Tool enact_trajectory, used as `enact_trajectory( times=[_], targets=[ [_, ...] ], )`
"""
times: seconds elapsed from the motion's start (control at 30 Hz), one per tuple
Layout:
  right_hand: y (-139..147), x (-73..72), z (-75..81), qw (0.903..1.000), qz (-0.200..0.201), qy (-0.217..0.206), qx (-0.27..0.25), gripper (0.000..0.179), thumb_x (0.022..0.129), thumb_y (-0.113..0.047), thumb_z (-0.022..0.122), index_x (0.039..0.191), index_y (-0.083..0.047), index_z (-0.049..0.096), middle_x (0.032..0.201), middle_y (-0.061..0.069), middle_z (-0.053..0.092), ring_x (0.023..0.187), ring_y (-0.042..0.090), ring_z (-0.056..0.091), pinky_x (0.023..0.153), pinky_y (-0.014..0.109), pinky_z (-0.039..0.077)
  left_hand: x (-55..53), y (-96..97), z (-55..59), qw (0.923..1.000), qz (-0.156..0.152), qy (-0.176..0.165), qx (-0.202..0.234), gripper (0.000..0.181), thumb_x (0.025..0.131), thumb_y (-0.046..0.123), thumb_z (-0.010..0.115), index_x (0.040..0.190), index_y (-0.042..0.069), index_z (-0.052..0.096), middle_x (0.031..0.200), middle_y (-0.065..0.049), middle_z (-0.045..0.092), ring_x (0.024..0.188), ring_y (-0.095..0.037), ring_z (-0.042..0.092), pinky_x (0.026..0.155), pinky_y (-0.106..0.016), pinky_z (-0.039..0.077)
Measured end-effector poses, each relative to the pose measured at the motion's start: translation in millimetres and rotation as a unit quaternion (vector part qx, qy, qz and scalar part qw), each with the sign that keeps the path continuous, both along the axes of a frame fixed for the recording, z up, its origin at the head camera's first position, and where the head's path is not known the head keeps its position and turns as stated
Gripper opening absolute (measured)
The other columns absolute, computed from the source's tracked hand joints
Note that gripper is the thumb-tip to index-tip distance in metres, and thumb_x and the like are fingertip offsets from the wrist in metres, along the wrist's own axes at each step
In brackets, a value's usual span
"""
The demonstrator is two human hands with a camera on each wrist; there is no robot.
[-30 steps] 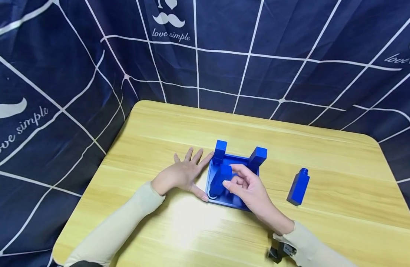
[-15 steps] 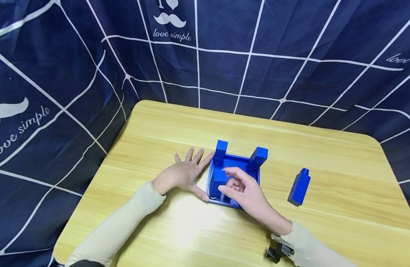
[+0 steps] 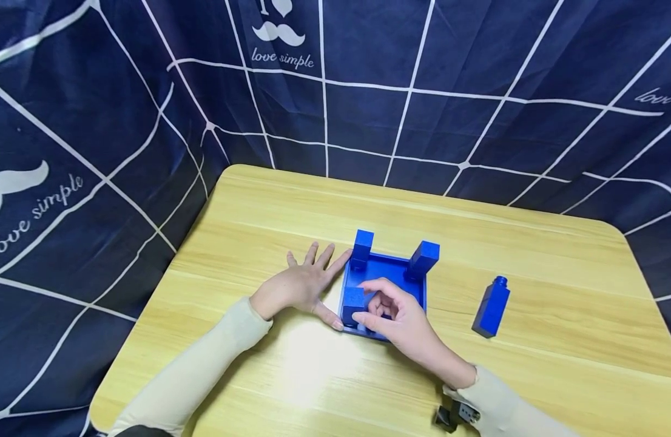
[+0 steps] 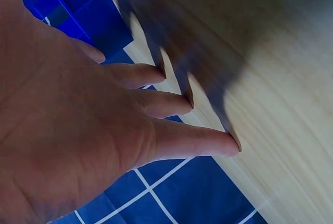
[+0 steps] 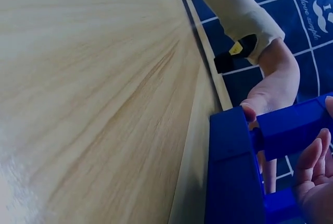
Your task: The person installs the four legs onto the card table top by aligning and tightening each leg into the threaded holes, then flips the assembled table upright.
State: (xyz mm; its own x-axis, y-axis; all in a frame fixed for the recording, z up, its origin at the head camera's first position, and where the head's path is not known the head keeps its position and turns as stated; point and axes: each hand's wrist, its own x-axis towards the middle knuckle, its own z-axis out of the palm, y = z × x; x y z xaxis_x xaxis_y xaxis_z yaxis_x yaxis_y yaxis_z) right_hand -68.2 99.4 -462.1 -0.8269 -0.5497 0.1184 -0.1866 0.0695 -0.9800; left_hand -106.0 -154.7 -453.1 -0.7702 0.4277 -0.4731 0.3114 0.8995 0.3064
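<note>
Blue block, long axis upright, neck down, right hand pinching, left hand splayed

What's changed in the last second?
The blue rectangular post, pinched by the right hand, swung left and nearer, from leaning to nearly upright at the near-left corner of the blue square tray. Nothing was released. The left hand, two standing blue posts and loose, necked blue post stayed.

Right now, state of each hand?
Left hand: open, fingers spread, touching the blue base.
Right hand: closed, pinching the near-left blue leg.
</note>
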Motion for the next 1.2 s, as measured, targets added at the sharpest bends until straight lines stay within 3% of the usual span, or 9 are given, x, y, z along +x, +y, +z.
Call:
enact_trajectory(
  times=[0.57,0.87,1.2],
  targets=[
    [-6.4,-3.8,2.2,0.9995,0.006,-0.031,-0.003,0.05,0.094,-0.001,0.085,0.14,-0.001,0.067,0.089,0.009,0.058,0.068,0.012,0.057,0.059,0.019,0.049,-0.8,1.3,-2.8,0.9998,-0.003,0.001,-0.018,0.158,0.066,0.089,0.082,0.173,0.031,-0.019,0.18,-0.023,-0.007,0.161,-0.054,-0.009,0.11,-0.092,0.009],
    [-8.3,-2.0,0.1,0.9978,0.003,-0.063,-0.022,0.041,0.092,0.002,0.086,0.128,-0.001,0.067,0.082,0.0,0.059,0.066,0.007,0.054,0.057,0.018,0.048,-1.7,1.9,-0.8,0.9997,-0.005,-0.001,-0.024,0.158,0.066,0.09,0.081,0.173,0.032,-0.02,0.18,-0.022,-0.008,0.161,-0.053,-0.009,0.11,-0.092,0.009],
    [-8.9,2.1,-5.1,0.9991,-0.021,-0.034,-0.016,0.033,0.093,0.004,0.083,0.122,0.003,0.067,0.086,0.006,0.065,0.071,0.013,0.061,0.06,0.02,0.05,-1.5,1.2,-2.5,0.9996,-0.007,0.003,-0.029,0.159,0.066,0.09,0.081,0.173,0.03,-0.02,0.18,-0.022,-0.009,0.161,-0.053,-0.009,0.109,-0.092,0.009]
  ],
)
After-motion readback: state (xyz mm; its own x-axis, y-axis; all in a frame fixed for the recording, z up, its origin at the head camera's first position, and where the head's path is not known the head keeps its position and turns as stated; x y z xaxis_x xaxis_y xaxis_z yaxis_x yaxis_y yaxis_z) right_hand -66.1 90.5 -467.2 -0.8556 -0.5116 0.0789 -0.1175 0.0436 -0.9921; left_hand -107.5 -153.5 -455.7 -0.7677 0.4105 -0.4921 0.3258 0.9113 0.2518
